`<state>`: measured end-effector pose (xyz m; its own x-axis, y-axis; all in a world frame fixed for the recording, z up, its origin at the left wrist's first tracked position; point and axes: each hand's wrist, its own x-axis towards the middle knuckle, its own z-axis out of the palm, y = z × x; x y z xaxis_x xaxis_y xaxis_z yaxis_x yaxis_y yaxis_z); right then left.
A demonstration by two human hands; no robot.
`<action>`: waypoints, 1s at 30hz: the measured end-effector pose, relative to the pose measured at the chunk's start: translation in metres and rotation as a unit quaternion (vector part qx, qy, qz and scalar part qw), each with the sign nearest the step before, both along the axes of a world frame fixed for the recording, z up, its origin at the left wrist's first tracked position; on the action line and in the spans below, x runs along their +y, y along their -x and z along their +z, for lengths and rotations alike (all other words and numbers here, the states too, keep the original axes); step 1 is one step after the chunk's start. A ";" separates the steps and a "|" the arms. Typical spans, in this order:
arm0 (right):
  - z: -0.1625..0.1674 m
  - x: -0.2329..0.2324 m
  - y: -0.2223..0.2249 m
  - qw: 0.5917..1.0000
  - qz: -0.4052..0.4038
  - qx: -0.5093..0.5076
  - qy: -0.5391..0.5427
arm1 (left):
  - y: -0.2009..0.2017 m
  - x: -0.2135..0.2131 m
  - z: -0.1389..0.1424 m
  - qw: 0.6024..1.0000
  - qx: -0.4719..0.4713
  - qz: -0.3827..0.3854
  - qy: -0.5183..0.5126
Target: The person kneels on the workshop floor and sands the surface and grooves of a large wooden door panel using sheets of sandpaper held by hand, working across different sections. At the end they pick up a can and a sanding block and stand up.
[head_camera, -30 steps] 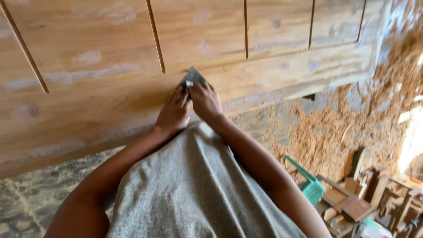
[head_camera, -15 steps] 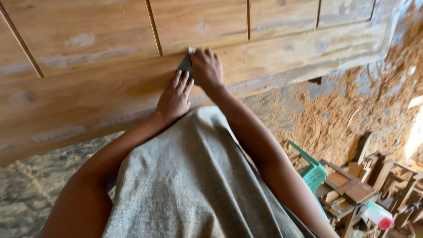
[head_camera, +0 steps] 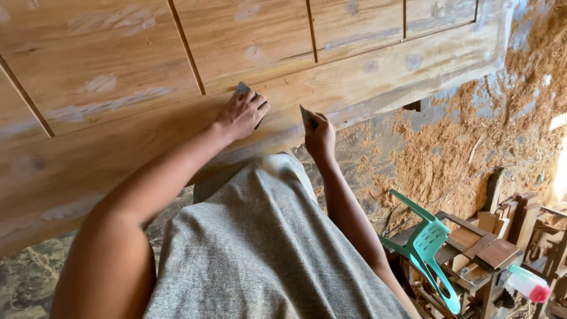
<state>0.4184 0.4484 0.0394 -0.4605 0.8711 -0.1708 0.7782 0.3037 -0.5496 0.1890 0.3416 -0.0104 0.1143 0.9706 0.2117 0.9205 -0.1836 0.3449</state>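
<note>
**Two hands, two pieces of sandpaper on a panelled door**

A sawdust-strewn workshop floor (head_camera: pixel 472 136) lies below a large wooden panelled door (head_camera: pixel 147 142) that fills the upper left of the view, its pale surface marked with grey filler patches and dark grooves between the panels.

On the door's broad lower rail, the left hand (head_camera: pixel 241 114) presses a dark grey piece of sandpaper (head_camera: pixel 242 90) flat against the wood; the fingers are curled over it and bear down, so that only the top corner of the sheet shows above the knuckles. Just to the right, apart from the first, the right hand (head_camera: pixel 321 137) pinches a second piece of sandpaper (head_camera: pixel 306 117) between thumb and fingers, holding it on edge at the door's lower border. Whether this sheet touches the wood cannot be told.

Both bare forearms reach up from a grey garment (head_camera: pixel 260 248) that covers the lower middle of the view. To the lower right, well apart from the hands, stand a green plastic chair (head_camera: pixel 428 248), a stack of wooden offcuts and frames (head_camera: pixel 496 236), and a clear plastic bottle with a red cap (head_camera: pixel 527 284) lying on its side.
</note>
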 end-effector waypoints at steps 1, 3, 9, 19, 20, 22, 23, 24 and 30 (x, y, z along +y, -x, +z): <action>-0.003 -0.003 -0.005 0.999 -0.023 -0.006 0.022 | 0.001 0.007 -0.002 0.999 -0.002 -0.019 0.046; -0.008 -0.010 -0.011 1.000 0.019 0.013 -0.012 | 0.003 0.019 0.001 0.989 -0.006 -0.070 0.128; -0.004 -0.035 -0.022 0.999 -0.011 0.019 -0.025 | -0.005 0.050 0.017 0.970 0.021 -0.135 0.202; 0.026 -0.036 -0.020 0.999 -0.050 0.006 0.004 | -0.013 0.061 0.090 0.952 0.025 -0.199 0.231; 0.025 -0.036 -0.020 0.999 -0.048 0.005 0.002 | -0.013 0.056 0.096 0.964 0.019 -0.191 0.186; 0.022 -0.036 -0.021 0.998 -0.053 0.016 0.007 | -0.011 0.043 0.102 0.981 0.006 -0.170 0.097; 0.020 -0.035 -0.020 0.998 -0.054 0.022 0.010 | -0.009 0.036 0.099 0.986 -0.021 -0.156 0.046; 0.018 -0.034 -0.020 0.998 -0.053 0.029 -0.002 | -0.007 0.027 0.093 0.989 -0.048 -0.140 -0.005; 0.017 -0.034 -0.010 0.994 0.010 0.060 -0.088 | 0.013 -0.032 0.010 0.988 -0.031 -0.086 -0.124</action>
